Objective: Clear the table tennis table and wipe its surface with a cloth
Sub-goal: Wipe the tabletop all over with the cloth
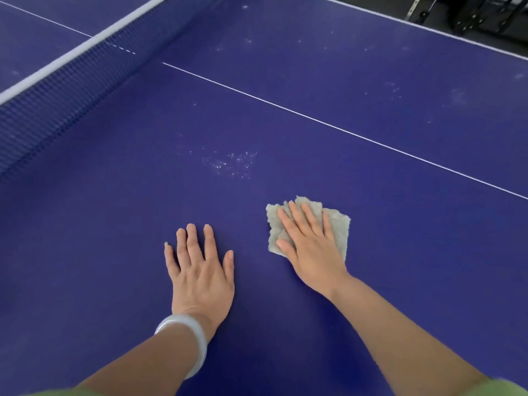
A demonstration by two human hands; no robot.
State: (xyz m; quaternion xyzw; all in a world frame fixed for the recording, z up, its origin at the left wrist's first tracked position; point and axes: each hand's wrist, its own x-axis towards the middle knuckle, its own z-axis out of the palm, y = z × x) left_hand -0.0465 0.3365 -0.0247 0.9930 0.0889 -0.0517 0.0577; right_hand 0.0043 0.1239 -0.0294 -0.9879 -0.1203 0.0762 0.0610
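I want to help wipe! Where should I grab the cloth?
Probably its far right corner. The cloth lies flat on the table with the right hand pressing its middle, and that corner pokes out bare. Come from the right and pinch the edge up.

Only the upper right corner of the frame shows the room: a dark floor (400,4) beyond the far white-lined edge of the bench (371,81). Black metal frames (485,18) stand there, with a pale metal strip (414,7) beside them. The light is soft and even.
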